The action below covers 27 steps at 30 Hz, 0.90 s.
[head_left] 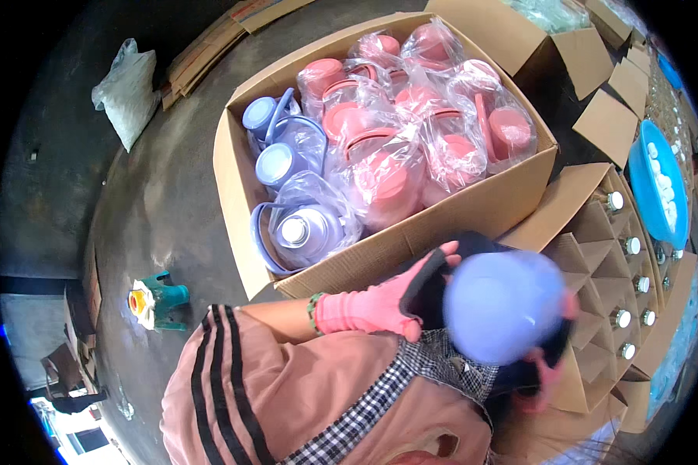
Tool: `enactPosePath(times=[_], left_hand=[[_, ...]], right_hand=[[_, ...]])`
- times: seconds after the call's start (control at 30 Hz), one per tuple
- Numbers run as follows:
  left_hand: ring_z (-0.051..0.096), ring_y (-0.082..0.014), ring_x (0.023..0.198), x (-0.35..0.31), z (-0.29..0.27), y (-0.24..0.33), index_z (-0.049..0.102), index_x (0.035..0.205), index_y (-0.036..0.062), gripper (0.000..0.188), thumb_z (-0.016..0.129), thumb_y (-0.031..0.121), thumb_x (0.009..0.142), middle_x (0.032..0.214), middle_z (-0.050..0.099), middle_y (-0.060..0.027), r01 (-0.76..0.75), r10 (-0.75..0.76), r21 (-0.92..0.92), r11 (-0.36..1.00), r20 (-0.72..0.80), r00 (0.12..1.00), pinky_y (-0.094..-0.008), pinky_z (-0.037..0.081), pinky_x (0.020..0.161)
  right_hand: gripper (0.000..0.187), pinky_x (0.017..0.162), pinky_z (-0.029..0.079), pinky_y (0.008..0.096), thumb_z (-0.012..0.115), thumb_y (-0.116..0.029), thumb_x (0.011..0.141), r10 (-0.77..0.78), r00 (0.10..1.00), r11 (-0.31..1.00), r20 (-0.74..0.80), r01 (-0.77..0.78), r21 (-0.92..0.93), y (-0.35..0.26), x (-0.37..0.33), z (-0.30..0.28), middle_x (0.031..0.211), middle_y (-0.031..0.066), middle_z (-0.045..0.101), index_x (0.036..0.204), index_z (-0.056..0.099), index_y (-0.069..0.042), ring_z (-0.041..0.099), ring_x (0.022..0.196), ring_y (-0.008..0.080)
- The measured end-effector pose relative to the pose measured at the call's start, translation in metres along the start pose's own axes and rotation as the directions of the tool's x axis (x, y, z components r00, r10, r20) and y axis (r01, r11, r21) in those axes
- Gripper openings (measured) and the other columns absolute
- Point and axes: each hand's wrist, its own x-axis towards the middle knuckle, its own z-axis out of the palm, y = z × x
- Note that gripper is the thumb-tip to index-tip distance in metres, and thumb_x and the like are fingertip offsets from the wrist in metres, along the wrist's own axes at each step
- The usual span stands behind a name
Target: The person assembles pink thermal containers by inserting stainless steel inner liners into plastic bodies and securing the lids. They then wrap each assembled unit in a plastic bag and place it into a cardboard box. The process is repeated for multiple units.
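Note:
A smooth, rounded periwinkle-blue vessel is in front of my body, blurred by motion. My right hand, in a pink and black glove, grips its far right side; part of the hand is hidden behind it. To the left of the vessel, my left hand wears a similar glove. Its fingers are apart, with no object in them. Just beyond my hands, a large cardboard box contains pink flask-like jugs and blue ones, mostly in clear plastic bags.
A partitioned carton with several silver-capped pieces stands at my right. Beyond it is a blue basin holding white items. A teal stool and a white sack are on the left. Flattened cardboard lies behind.

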Motion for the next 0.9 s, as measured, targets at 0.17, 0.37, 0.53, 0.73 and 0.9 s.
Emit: enactPosePath(times=[0.17,0.37,0.53,0.73,0.9], left_hand=[[0.03,-0.0186,0.118,-0.009,-0.009,0.037,0.01,0.134,0.0044,0.099,0.076,0.023,0.063,0.127,0.031,-0.0085,0.179,-0.223,-0.138,0.974,-0.454,0.863,-0.0338,0.028,0.097],[0.026,-0.0182,0.121,-0.061,-0.016,0.027,0.009,0.135,0.0028,0.111,0.081,0.03,0.054,0.13,0.029,-0.0097,0.29,-0.264,0.157,0.944,-0.167,0.95,-0.0321,0.021,0.1],[0.036,-0.0208,0.111,-0.067,-0.023,0.067,0.029,0.124,0.0011,0.088,0.078,0.022,0.054,0.116,0.04,-0.0104,0.452,-0.151,0.453,0.769,-0.558,0.816,-0.0335,0.029,0.096],[0.045,-0.0359,0.105,-0.067,-0.096,0.12,0.032,0.124,-0.0015,0.088,0.069,0.044,0.059,0.116,0.039,-0.0236,0.634,-0.18,0.726,-0.265,-0.683,0.708,-0.0378,0.039,0.088],[0.04,-0.0362,0.105,-0.087,-0.115,0.024,0.041,0.119,0.0071,0.072,0.059,0.05,0.064,0.11,0.045,-0.018,0.369,-0.136,0.788,-0.494,-0.489,0.862,-0.0479,0.03,0.091]], right_hand=[[0.064,0.097,0.026,0.0306,0.06,-0.004,0.072,-0.206,0.945,0.955,0.255,0.251,-0.158,0.04,0.025,0.07,0.125,0.0102,0.038,0.129,0.03,-0.001,0.035,0.115,0.0194],[0.064,0.097,0.028,0.0306,0.059,-0.007,0.074,-0.11,0.851,0.95,0.513,0.242,-0.198,0.052,0.002,0.103,0.126,0.0124,0.038,0.13,0.027,-0.001,0.037,0.115,0.0219],[0.073,0.092,0.032,0.03,0.054,-0.006,0.075,-0.177,0.866,0.983,0.467,0.134,0.124,0.06,-0.005,0.105,0.124,0.0139,0.039,0.135,0.013,-0.004,0.041,0.111,0.0202],[0.052,0.089,0.036,0.0289,0.052,-0.012,0.082,-0.222,0.968,0.975,0.117,0.224,-0.001,0.065,0.006,0.054,0.111,0.011,0.049,0.128,0.03,-0.001,0.048,0.1,0.0173],[0.044,0.08,0.039,0.0229,0.055,-0.01,0.082,-0.064,0.989,0.996,0.135,0.072,-0.051,0.09,-0.005,0.043,0.103,0.008,0.052,0.122,0.038,0.0,0.049,0.089,0.011]])
